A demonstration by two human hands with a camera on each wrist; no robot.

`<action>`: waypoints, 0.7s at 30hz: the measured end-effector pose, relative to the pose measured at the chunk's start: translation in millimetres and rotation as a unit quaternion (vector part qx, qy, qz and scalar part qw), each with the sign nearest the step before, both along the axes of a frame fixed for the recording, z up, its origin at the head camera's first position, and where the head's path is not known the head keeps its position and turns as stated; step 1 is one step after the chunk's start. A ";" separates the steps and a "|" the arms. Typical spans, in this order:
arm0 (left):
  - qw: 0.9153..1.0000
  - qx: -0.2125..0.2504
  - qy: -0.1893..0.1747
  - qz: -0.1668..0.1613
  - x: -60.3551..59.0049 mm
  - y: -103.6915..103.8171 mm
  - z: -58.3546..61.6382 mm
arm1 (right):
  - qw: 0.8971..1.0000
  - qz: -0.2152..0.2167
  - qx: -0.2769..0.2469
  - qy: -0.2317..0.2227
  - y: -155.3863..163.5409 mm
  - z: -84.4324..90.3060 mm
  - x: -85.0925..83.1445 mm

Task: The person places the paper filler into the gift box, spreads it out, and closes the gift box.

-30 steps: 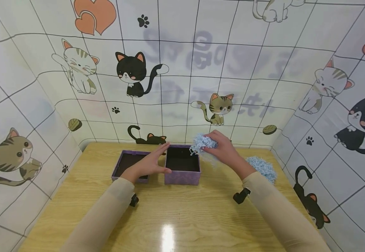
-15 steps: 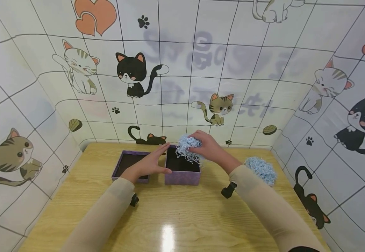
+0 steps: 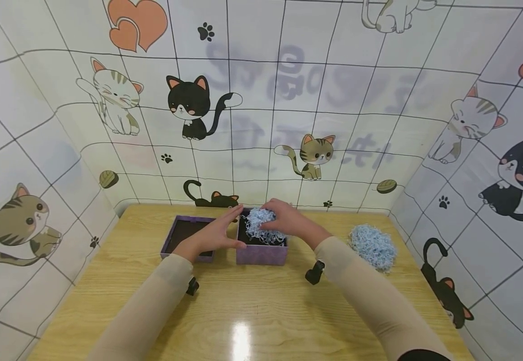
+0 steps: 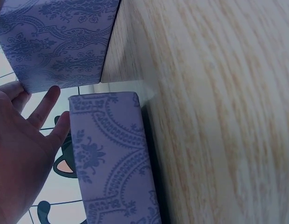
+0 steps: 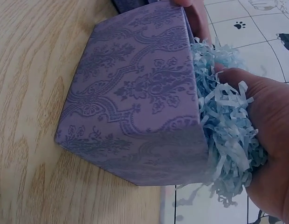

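The right hand [image 3: 288,219] is gripping a wad of light-blue paper shreds [image 3: 259,223], which is sitting partly inside the purple damask-patterned box [image 3: 261,254]. The left hand [image 3: 214,233] is resting, thumb and fingers wide apart, against the box's left side. The box is standing near the middle of the worktop's [image 3: 279,311] far edge. Left of it, a shallow purple lid [image 3: 184,235] is lying hollow side up; another shred heap [image 3: 373,246] is lying toward the far right corner.

Head view looks down; close wrist views share the box [image 3: 261,254].
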State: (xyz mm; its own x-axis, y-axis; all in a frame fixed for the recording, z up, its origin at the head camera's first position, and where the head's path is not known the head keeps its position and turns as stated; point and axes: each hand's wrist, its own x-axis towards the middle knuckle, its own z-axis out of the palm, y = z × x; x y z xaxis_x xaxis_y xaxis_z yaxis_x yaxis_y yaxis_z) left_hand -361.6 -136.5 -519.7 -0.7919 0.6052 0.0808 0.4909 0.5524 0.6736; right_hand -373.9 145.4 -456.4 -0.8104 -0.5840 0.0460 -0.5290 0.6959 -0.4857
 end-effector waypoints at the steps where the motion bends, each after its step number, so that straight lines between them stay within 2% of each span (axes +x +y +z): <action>1: 1.000 -0.002 0.000 0.001 -0.2 0.1 -0.5 | 1.000 0.002 0.007 0.000 -1.4 -0.6 0.1; 11: 1.000 0.003 -0.004 0.000 -1.0 0.3 -1.8 | 0.999 0.025 0.045 -0.003 -20.9 -5.4 4.7; 21: 1.000 0.020 -0.015 0.003 -1.5 -0.9 -1.6 | 0.999 -0.004 0.001 -0.044 -39.9 -16.7 2.4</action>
